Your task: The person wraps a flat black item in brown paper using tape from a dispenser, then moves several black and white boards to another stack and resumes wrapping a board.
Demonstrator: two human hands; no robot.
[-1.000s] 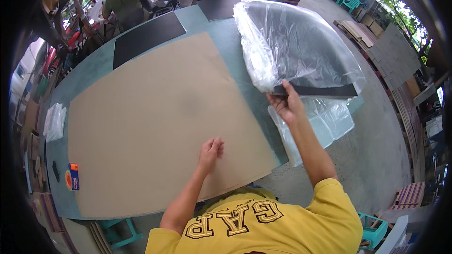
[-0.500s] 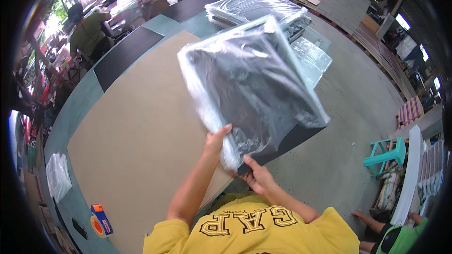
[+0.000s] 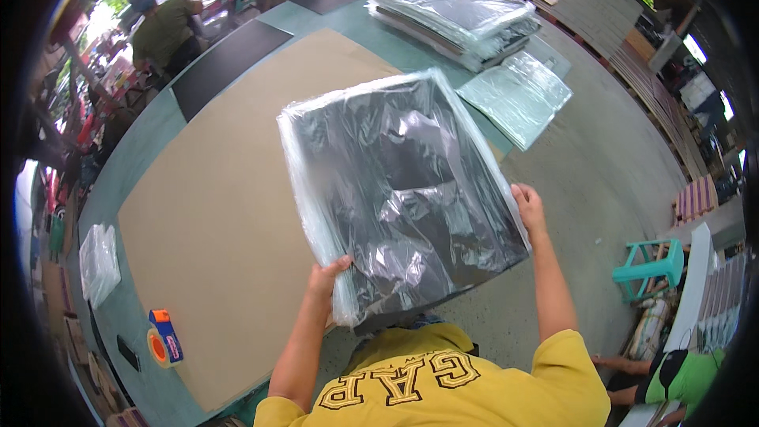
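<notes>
A flat black panel in a clear plastic bag (image 3: 395, 166) is held up at a tilt in front of me. My left hand (image 3: 326, 275) is closed on its left edge near the lower corner, thumb on top. My right hand (image 3: 528, 207) grips the right edge, higher than the left; most of its fingers are hidden behind the panel. The plastic is wrinkled and shiny, with loose film along the left side. Beneath lies a large brown sheet (image 3: 213, 213) on the green table (image 3: 103, 205).
Plastic-wrapped panels (image 3: 451, 4) form a stack on the far table, beside clear bags (image 3: 518, 99). A tape dispenser (image 3: 164, 340), a dark phone-like object (image 3: 128, 353) and folded plastic (image 3: 99, 265) lie at the left. A green stool (image 3: 648, 269) stands right. Other people work far left and lower right.
My right hand has moved from the bottom corner up to the right edge. The bagged panel has come nearer and lower, its plastic now reaching farther over the lower right corner.
</notes>
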